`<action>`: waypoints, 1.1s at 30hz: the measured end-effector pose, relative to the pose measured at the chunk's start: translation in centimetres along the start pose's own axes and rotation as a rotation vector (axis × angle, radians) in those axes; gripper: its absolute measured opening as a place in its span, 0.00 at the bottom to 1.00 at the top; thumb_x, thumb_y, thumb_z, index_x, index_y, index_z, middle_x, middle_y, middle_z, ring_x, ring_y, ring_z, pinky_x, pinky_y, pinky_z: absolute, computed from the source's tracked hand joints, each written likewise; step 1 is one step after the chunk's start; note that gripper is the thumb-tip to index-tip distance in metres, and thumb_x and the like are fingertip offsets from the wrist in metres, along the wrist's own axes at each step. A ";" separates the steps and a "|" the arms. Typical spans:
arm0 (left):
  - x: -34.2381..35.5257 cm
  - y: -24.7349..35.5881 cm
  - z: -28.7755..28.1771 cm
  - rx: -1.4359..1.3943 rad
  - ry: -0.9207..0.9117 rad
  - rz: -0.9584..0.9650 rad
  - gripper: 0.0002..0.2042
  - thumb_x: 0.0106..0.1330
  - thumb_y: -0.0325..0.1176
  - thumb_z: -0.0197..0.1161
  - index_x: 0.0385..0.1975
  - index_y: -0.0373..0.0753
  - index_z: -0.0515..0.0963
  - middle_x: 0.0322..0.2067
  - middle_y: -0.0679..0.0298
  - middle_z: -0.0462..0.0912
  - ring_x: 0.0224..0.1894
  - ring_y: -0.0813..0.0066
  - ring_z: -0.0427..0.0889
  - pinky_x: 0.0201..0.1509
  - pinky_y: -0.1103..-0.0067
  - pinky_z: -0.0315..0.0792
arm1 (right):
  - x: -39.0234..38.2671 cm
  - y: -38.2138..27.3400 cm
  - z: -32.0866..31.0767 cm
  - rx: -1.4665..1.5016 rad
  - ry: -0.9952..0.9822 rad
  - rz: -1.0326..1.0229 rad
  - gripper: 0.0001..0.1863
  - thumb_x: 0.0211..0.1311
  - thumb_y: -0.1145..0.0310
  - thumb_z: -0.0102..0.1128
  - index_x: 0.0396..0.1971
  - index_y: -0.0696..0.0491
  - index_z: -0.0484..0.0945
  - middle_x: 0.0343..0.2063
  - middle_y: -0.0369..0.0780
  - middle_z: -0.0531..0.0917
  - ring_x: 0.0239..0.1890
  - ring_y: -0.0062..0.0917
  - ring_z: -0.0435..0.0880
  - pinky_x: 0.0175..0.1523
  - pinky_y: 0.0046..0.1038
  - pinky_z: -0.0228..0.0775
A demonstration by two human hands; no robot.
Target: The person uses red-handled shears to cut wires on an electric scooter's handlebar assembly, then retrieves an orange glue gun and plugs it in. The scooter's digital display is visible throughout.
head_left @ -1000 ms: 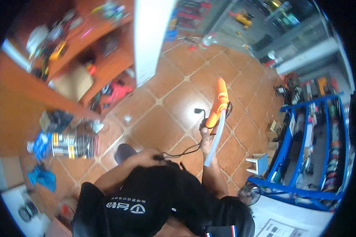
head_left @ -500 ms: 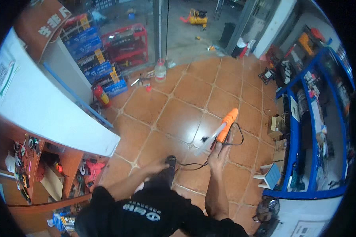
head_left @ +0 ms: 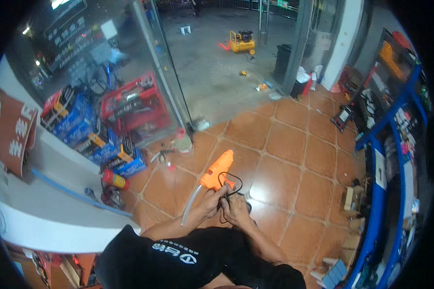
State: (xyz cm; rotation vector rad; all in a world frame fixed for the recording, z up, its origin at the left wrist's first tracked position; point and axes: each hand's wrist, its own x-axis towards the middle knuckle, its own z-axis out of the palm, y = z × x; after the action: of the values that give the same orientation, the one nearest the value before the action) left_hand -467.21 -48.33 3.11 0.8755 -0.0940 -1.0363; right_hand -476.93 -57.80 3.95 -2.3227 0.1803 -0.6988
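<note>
An orange hot glue gun (head_left: 219, 172) is held in front of my body, its nose pointing away and to the right. A long translucent glue stick (head_left: 191, 204) pokes out of its back end and hangs down on the left. My left hand (head_left: 208, 204) is closed on the gun near its handle. Close beside it, my right hand (head_left: 237, 212) is closed below the handle, with the gun's black power cord (head_left: 241, 180) at its fingers. The cord loops up around the handle. My palms and part of the cord are hidden.
Orange tiles (head_left: 294, 144) cover the floor. Left stand a fire extinguisher (head_left: 115, 179), blue boxes (head_left: 130, 164) and a plastic jug (head_left: 183, 143). Blue shelving (head_left: 377, 192) lines the right, near a small stool (head_left: 332, 275). Beyond the doorway sits a yellow air compressor (head_left: 242, 43).
The glue gun has passed from my right hand to my left and moved left. My left hand has come up to it; my right is now at the cord. The view has turned left.
</note>
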 end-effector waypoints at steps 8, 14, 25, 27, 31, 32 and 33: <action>21.7 11.9 4.9 -0.005 0.140 0.348 0.13 0.69 0.38 0.57 0.48 0.39 0.74 0.39 0.67 0.79 0.39 0.75 0.79 0.41 0.78 0.75 | 25.9 14.3 -3.3 0.993 -0.191 0.483 0.15 0.71 0.66 0.46 0.47 0.61 0.76 0.43 0.40 0.81 0.47 0.25 0.77 0.57 0.29 0.66; 41.1 20.3 3.2 -0.118 0.358 0.506 0.14 0.68 0.34 0.58 0.49 0.34 0.69 0.43 0.59 0.77 0.48 0.66 0.77 0.56 0.66 0.71 | 43.9 27.2 -0.3 1.334 0.123 0.720 0.06 0.65 0.66 0.50 0.30 0.51 0.73 0.36 0.39 0.78 0.43 0.27 0.75 0.47 0.33 0.68; 76.9 40.4 -3.3 0.599 0.295 0.265 0.17 0.71 0.43 0.54 0.46 0.34 0.73 0.38 0.64 0.77 0.42 0.78 0.75 0.46 0.77 0.71 | 74.8 48.4 0.3 1.063 -0.092 0.324 0.16 0.69 0.58 0.51 0.32 0.58 0.72 0.33 0.41 0.80 0.39 0.26 0.77 0.47 0.28 0.69; 82.2 44.0 -3.4 0.924 0.310 0.230 0.19 0.71 0.47 0.53 0.44 0.34 0.74 0.34 0.64 0.78 0.37 0.80 0.76 0.42 0.78 0.72 | 81.4 51.2 1.0 0.999 -0.065 0.317 0.12 0.68 0.63 0.52 0.34 0.57 0.74 0.29 0.40 0.81 0.37 0.26 0.79 0.45 0.29 0.70; 93.7 47.9 -10.1 0.640 0.625 0.077 0.20 0.70 0.50 0.53 0.38 0.36 0.77 0.25 0.69 0.77 0.23 0.82 0.73 0.25 0.81 0.67 | 96.1 59.0 3.3 0.734 -0.577 -0.096 0.07 0.59 0.77 0.53 0.36 0.58 0.77 0.27 0.43 0.81 0.31 0.31 0.80 0.39 0.31 0.71; 96.9 50.8 -7.6 0.444 0.635 0.132 0.21 0.68 0.53 0.54 0.38 0.37 0.76 0.25 0.69 0.77 0.20 0.82 0.71 0.22 0.81 0.64 | 100.2 61.1 3.6 0.701 -0.610 -0.253 0.07 0.57 0.77 0.54 0.36 0.59 0.77 0.27 0.44 0.81 0.32 0.37 0.81 0.38 0.33 0.72; 99.2 52.5 -8.3 0.399 0.717 0.178 0.22 0.68 0.54 0.54 0.38 0.38 0.76 0.25 0.69 0.76 0.20 0.83 0.69 0.21 0.82 0.62 | 104.1 61.8 4.4 0.658 -0.681 -0.320 0.08 0.58 0.76 0.54 0.37 0.58 0.77 0.29 0.45 0.82 0.33 0.39 0.81 0.39 0.34 0.72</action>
State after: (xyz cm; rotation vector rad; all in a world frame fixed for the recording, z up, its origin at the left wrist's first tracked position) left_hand -372.86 -109.64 1.02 1.5295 0.2312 -0.4944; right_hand -382.76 -133.98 5.65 -1.8201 -0.6459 -0.0450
